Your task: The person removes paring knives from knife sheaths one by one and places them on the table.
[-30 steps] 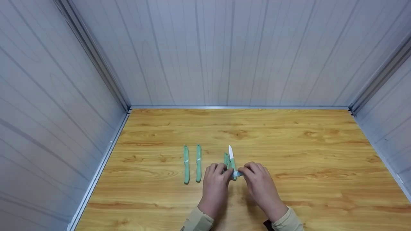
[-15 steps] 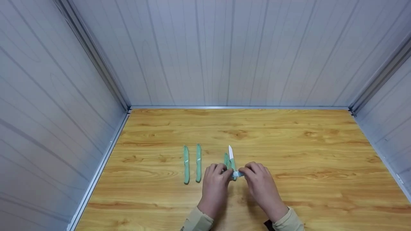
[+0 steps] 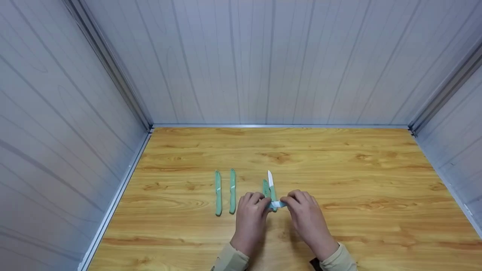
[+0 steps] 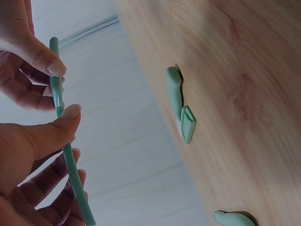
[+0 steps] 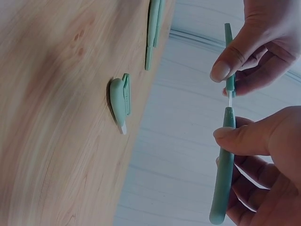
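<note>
Both hands hold a small green paring knife and its sheath over the table. My left hand [image 3: 250, 218] pinches the slim green sheath [image 4: 77, 186]. My right hand [image 3: 305, 216] grips the rounded green handle [image 5: 223, 179]. Between them a short stretch of white blade [image 3: 276, 204] shows; the rest of it is hidden. Just beyond the fingers, a bare paring knife [image 3: 273, 192] lies on the table, white blade pointing away. Beside it on the left is a loose green sheath [image 3: 266, 187], partly covered by my left hand.
Left of the hands, two sheathed green knives lie side by side, a nearer one [image 3: 232, 192] and an outer one [image 3: 218, 194]. Pale panel walls [image 3: 248, 67] enclose the wooden table [image 3: 357, 169] at the back and sides.
My left hand has shifted slightly left with the sheath. A little more white blade shows between the hands; the knives on the table have stayed put.
</note>
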Action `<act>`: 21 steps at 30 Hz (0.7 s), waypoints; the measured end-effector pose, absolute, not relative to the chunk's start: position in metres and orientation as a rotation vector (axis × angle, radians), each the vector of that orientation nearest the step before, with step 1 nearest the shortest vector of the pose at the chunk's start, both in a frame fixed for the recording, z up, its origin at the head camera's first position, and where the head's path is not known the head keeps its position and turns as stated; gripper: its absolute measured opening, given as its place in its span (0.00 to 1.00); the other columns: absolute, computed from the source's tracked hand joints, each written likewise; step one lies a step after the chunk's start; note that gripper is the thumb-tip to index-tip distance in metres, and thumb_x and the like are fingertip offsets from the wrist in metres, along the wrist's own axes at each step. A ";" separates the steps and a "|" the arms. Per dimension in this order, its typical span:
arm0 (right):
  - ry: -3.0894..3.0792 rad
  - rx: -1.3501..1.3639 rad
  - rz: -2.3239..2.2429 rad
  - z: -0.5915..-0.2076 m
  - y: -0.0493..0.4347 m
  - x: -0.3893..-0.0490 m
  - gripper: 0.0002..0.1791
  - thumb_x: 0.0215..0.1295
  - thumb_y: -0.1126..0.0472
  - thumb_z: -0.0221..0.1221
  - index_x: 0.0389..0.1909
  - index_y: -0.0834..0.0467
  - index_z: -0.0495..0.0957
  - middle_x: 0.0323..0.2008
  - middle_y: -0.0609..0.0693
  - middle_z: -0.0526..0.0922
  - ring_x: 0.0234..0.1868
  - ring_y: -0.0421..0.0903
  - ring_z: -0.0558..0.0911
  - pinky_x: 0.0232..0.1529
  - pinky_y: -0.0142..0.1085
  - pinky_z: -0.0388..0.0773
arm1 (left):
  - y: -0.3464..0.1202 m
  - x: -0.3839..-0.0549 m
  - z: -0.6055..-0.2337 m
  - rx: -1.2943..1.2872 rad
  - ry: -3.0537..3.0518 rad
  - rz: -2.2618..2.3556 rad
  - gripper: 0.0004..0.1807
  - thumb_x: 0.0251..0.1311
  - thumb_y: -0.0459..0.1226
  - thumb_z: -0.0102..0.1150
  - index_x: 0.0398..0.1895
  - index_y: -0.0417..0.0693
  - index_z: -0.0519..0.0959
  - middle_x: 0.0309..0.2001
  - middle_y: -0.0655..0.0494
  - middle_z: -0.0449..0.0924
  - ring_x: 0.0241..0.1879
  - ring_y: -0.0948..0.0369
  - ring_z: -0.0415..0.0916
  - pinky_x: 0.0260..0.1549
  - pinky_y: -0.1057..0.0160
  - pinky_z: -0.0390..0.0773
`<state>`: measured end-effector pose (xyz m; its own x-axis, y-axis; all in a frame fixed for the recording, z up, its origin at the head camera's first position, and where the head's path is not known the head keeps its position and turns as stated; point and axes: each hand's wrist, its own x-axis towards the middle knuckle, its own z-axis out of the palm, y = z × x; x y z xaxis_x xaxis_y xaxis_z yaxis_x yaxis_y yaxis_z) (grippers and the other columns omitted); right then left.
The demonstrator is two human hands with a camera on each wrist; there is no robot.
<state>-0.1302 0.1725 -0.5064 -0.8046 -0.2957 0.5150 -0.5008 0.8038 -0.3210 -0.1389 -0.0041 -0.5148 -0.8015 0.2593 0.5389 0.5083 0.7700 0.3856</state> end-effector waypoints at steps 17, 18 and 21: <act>-2.545 0.581 0.617 -0.508 0.176 -0.131 0.12 0.56 0.72 0.65 0.38 0.54 0.83 0.39 0.45 0.75 0.39 0.46 0.74 0.41 0.43 0.73 | -0.008 -0.140 -0.516 -0.554 -2.509 -0.780 0.08 0.50 0.39 0.71 0.35 0.50 0.86 0.36 0.62 0.76 0.38 0.61 0.70 0.38 0.60 0.72; -2.550 0.578 0.616 -0.508 0.176 -0.131 0.12 0.56 0.72 0.65 0.38 0.54 0.83 0.39 0.45 0.75 0.39 0.46 0.74 0.41 0.43 0.73 | -0.008 -0.140 -0.516 -0.555 -2.509 -0.782 0.08 0.50 0.39 0.71 0.35 0.51 0.86 0.36 0.62 0.76 0.38 0.61 0.70 0.38 0.60 0.72; -2.560 0.574 0.613 -0.508 0.176 -0.131 0.12 0.56 0.72 0.65 0.38 0.54 0.83 0.38 0.45 0.75 0.39 0.46 0.75 0.41 0.43 0.73 | -0.009 -0.140 -0.516 -0.558 -2.516 -0.791 0.08 0.50 0.39 0.70 0.35 0.50 0.86 0.36 0.62 0.76 0.37 0.61 0.69 0.38 0.60 0.71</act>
